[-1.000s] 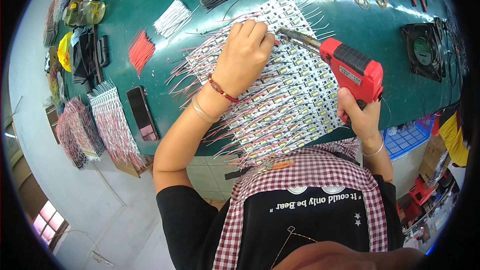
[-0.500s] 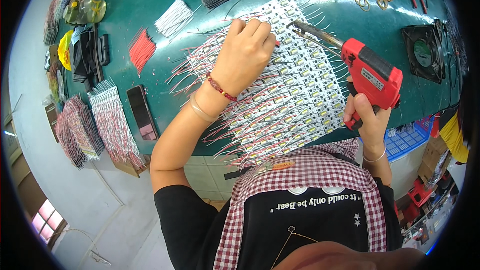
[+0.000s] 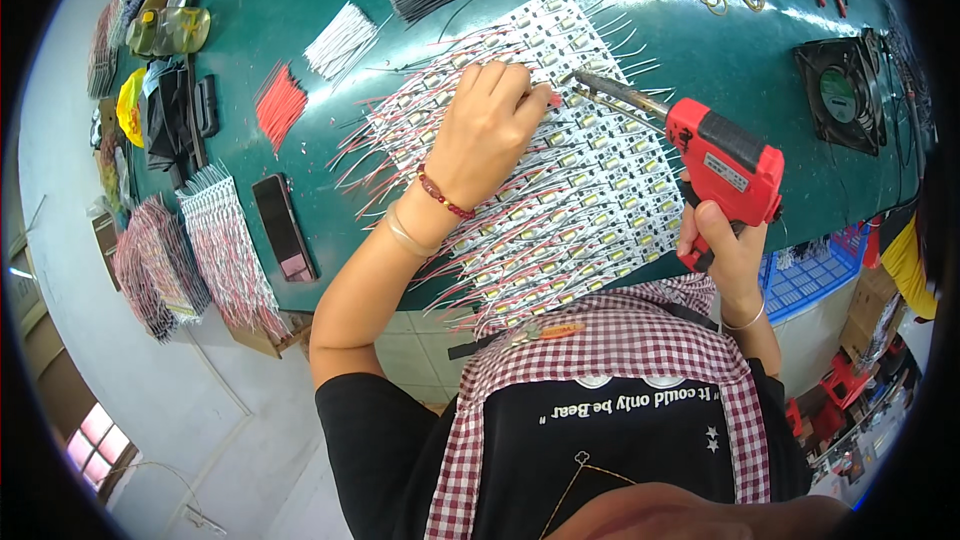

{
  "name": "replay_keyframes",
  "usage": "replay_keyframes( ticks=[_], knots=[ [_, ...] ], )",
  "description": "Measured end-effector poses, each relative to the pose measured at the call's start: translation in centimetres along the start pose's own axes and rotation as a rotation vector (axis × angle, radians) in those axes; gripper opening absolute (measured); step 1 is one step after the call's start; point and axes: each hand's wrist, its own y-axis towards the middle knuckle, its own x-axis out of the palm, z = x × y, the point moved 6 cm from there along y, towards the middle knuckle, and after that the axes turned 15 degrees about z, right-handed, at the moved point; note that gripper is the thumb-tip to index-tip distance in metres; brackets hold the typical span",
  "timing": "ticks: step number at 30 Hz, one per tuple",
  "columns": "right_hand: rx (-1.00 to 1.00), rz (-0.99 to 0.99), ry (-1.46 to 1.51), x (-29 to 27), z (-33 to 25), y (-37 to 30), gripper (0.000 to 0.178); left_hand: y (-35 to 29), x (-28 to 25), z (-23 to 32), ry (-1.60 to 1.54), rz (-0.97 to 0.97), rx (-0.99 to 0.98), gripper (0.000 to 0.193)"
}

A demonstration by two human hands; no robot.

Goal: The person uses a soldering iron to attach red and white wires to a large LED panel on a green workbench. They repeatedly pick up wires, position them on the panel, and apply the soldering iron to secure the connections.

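Atop a green worktable [image 3: 745, 45], a sheet of white circuit boards [image 3: 622, 202], fringed w/ thin wires [image 3: 455, 270], lay by the near edge. L hand [image 3: 483, 130] rested over it, fingers bunched; a small red bit [image 3: 556, 100] showed at the thumb, tho whether it was pinched couldn't be told. R hand [image 3: 728, 248] grasped a red-and-black soldering gun [image 3: 727, 158], tip over the sheet nr L hand. Red wire bundle [image 3: 281, 108], white wire bundle [image 3: 342, 40] & phone [image 3: 284, 228] lay to L; fan [image 3: 843, 95] stood to R.

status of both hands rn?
Left hand: fingers curled over the wired white boards; whether it grips anything can't be told.
Right hand: closed, holding the red soldering gun.
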Motion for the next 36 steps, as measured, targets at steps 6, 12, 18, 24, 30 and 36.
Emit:
replay_keyframes(
  ticks=[6, 12, 18, 24, 30, 36],
  knots=[
    [-0.020, 0.010, -0.060, 0.5, 0.3, 0.1, 0.019, -0.2, 0.2, -0.3, -0.008, -0.013, -0.034, 0.024],
    [-0.026, 0.022, -0.128, 0.6, 0.5, 0.2, 0.022, 0.4, 0.3, 0.0, 0.031, -0.075, -0.051, 0.021],
    [-0.045, 0.013, -0.177, 0.8, 0.4, 0.0, 0.026, 0.4, 0.5, 0.1, 0.039, -0.087, -0.057, 0.019],
    [-0.036, 0.107, -0.115, 0.1, 0.0, -0.8, 0.026, 0.5, 0.3, 0.3, 0.042, -0.084, -0.042, 0.017],
    [-0.047, 0.057, -0.046, -0.5, -0.3, -1.3, 0.022, 0.7, 0.1, 0.5, 0.115, -0.079, 0.013, 0.017],
    [0.036, 0.096, -0.010, -1.4, 0.1, -2.5, 0.018, 0.0, -0.6, 1.5, -0.010, 0.000, -0.035, 0.022]
  ],
)
